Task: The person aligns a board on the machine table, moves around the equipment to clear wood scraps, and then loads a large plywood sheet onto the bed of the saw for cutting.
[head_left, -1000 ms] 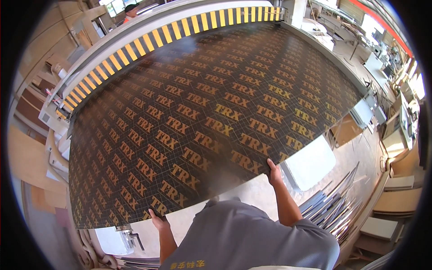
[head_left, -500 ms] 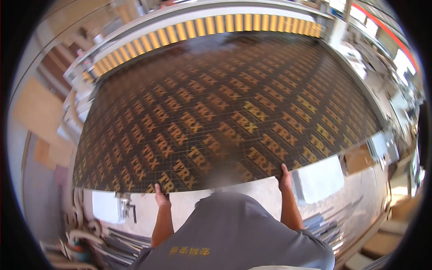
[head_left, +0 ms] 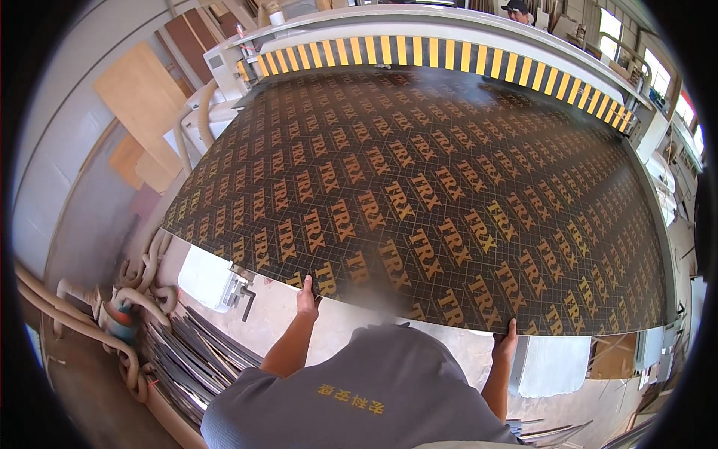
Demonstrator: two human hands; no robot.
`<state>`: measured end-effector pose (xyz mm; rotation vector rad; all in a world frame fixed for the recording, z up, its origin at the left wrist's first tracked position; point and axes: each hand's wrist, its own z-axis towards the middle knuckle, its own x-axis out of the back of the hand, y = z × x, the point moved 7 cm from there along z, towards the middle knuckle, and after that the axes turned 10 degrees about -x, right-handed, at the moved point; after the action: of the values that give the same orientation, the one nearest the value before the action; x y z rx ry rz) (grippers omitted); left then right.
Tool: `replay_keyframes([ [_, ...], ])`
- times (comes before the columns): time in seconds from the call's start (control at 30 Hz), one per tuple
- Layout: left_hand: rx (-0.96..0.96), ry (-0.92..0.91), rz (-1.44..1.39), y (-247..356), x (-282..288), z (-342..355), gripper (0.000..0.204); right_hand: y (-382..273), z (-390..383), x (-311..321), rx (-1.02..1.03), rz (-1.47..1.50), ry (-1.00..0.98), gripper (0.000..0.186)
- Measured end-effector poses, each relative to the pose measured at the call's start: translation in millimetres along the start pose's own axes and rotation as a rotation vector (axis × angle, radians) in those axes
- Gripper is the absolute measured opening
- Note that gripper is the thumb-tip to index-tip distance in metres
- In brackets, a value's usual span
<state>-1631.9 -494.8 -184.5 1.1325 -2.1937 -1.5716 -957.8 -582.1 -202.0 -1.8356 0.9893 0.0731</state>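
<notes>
A very large flat board point(head_left: 419, 187), dark brown with a grid and rows of orange and yellow printing, lies before me and reaches back to a yellow-and-black striped guard. My left hand point(head_left: 307, 298) is closed on its near edge, thumb on top and fingers mostly hidden beneath. Further right along that edge, my right hand point(head_left: 505, 343) grips in the same way. Between the hands, the near edge is partly blurred just beyond my grey shirt.
The striped guard point(head_left: 404, 51) fronts a long machine beam. Left are coiled hoses point(head_left: 142, 280), a heap of long dark strips point(head_left: 196, 352) and leaning wooden panels point(head_left: 142, 90). White support plates point(head_left: 202, 278) show beyond the board's near edge. Behind the beam stands another person point(head_left: 517, 12).
My view has swung to the left, so the guard and board now sit tilted the other way. Both hands keep their grip on the board's near edge.
</notes>
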Motion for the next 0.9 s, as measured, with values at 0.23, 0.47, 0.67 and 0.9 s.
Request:
replay_keyframes([
  [0.23, 0.018, -0.017, 0.063, 1, 2, 0, 0.055, -3, -8, -6, -0.006, 0.02, 0.034, 0.045],
  [0.47, 0.026, -0.034, 0.118, -1, 6, 4, 0.06, -6, -12, -8, -0.005, -0.007, 0.05, 0.049],
  [0.67, 0.027, -0.036, 0.114, -5, 8, 7, 0.061, -5, -9, -5, 0.022, -0.011, 0.039, 0.055],
  [0.9, 0.031, -0.065, 0.115, -5, 7, 6, 0.06, -6, -12, -5, 0.029, -0.008, 0.057, 0.055],
])
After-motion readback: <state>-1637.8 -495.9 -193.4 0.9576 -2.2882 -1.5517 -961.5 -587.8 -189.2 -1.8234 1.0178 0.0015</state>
